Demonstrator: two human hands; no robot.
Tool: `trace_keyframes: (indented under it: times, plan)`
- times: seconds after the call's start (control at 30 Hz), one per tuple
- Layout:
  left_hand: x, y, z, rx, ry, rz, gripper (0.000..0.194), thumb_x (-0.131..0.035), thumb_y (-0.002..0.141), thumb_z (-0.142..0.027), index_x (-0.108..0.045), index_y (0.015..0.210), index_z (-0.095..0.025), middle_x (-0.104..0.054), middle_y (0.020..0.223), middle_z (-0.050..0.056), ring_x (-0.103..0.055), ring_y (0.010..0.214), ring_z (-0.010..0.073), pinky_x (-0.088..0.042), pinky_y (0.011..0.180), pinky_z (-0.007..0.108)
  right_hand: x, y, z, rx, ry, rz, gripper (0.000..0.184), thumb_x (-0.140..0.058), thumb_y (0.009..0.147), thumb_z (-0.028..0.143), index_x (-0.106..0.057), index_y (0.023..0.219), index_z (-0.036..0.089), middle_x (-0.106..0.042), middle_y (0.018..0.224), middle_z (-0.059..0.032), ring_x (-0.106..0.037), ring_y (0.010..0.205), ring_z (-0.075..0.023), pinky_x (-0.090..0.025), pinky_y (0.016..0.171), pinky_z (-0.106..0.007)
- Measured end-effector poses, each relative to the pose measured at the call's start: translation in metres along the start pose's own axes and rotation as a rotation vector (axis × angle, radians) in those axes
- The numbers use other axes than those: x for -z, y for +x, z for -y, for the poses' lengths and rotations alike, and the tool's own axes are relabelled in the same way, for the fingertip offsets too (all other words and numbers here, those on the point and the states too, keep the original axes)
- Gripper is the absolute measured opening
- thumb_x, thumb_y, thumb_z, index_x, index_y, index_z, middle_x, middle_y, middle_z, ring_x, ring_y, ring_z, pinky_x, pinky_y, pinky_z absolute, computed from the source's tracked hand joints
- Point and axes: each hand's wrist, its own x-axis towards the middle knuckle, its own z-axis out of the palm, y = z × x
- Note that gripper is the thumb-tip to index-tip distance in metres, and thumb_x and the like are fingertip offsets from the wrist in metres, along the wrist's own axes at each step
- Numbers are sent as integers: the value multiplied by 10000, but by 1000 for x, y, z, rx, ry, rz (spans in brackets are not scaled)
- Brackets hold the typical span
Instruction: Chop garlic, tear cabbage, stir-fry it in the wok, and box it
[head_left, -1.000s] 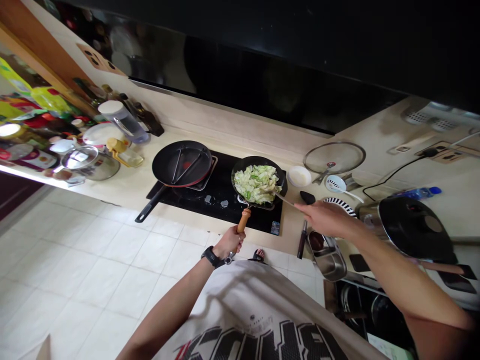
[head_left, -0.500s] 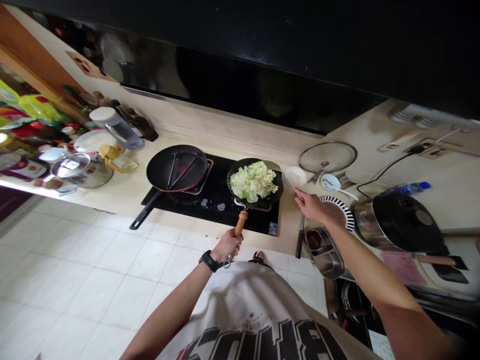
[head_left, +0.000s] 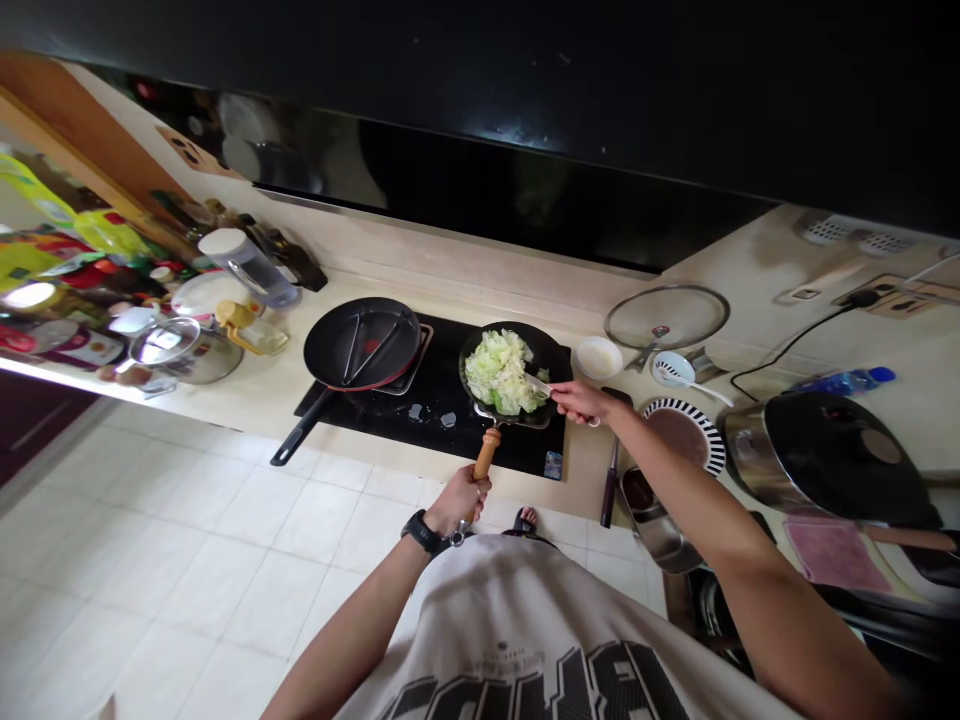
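Note:
My left hand [head_left: 457, 500] is wrapped round the wooden handle [head_left: 487, 452] of a dark frying pan [head_left: 553, 352] on the right side of the hob. Chopped cabbage [head_left: 496, 368] is heaped towards the left of that pan, leaving some dark pan surface showing at the right. In my right hand [head_left: 583, 402], closed at the pan's right rim, is a pale spoon [head_left: 538, 384]. Its tip touches the cabbage and is partly hidden among the leaves. Just beyond this hand stands a small white bowl [head_left: 598, 358].
Left on the hob [head_left: 435, 440], a second black pan [head_left: 322, 345] has tongs [head_left: 358, 350] in it. A glass lid [head_left: 667, 316], striped plate [head_left: 716, 440], dark-handled knife [head_left: 610, 490], metal container [head_left: 671, 545] and large pot [head_left: 742, 440] stand at right. The range hood [head_left: 480, 180] hangs overhead.
My right hand has moved left from beside the small white bowl to the pan, bringing the spoon into the cabbage. The cabbage has shifted left in the pan. My left hand keeps its grip.

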Motion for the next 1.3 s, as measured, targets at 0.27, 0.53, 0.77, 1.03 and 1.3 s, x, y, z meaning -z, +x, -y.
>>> trace_keyframes:
  times: [0.27,0.53,0.77,1.03,1.3]
  plan:
    - [-11,-3,-2,0,-44,0,192,-629,803,-189,-452,873,-210,-474,563,-80,-416,368,68,-349,367,188,-93,-73,-35,163,-1132,-307,672,-416,959,99,-271,1615,84,-731,1006,-189,-715,895,-249,-509,770,-295]
    - [-20,-2,-1,5,-53,-18,228,-663,795,-217,-449,873,-216,-479,543,-85,-423,349,78,-352,359,196,-95,-123,-38,122,-1315,-258,654,-376,957,81,-314,1604,153,-729,961,-162,-728,844,-236,-510,724,-268]
    - [-17,-1,0,-9,-47,-23,246,-678,792,-232,-447,875,-214,-457,531,-95,-412,350,69,-351,372,187,-86,-73,-50,106,-1250,-305,643,-376,974,77,-317,1609,153,-735,1077,-179,-733,920,-237,-516,771,-288]
    - [-14,1,4,-22,-27,-10,218,-658,817,-221,-449,879,-209,-465,546,-86,-424,357,73,-346,367,185,-68,-59,-22,181,-1105,-351,607,-421,1000,191,-342,1598,122,-739,1097,-224,-721,945,-270,-513,850,-333]
    - [-15,0,2,-11,-5,-25,198,-638,825,-200,-447,879,-210,-467,546,-85,-422,360,72,-348,363,178,-50,-52,-19,171,-1171,-337,603,-406,996,149,-361,1597,158,-738,1112,-207,-723,964,-273,-508,842,-338]
